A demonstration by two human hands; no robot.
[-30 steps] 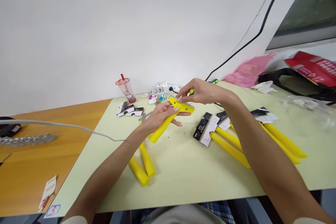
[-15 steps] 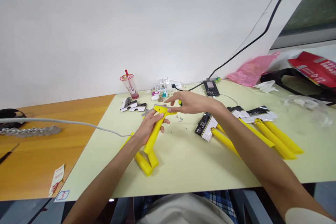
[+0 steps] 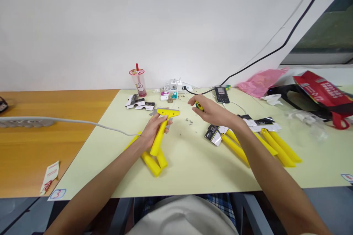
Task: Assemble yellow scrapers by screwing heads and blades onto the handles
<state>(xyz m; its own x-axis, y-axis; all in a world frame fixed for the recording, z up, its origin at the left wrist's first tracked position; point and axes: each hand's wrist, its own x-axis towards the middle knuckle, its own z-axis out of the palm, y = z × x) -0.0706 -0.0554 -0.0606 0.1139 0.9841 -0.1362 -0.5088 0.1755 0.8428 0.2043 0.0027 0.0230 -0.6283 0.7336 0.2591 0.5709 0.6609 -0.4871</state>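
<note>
Yellow scraper (image 3: 157,141): clamped in the left hand (image 3: 149,131), fingers closed around the upper handle, blade end toward the far edge of the desk (image 3: 198,169). Position: left half of the desk, in front of two yellow handles (image 3: 151,164) that lie nearer the front edge. Right hand (image 3: 211,111): fingers curled around a yellow-and-black tool (image 3: 199,106), well apart from the scraper; the tool's tip cannot be made out. Small metal parts (image 3: 189,121) lie loose between the hands, nearer the far edge.
</note>
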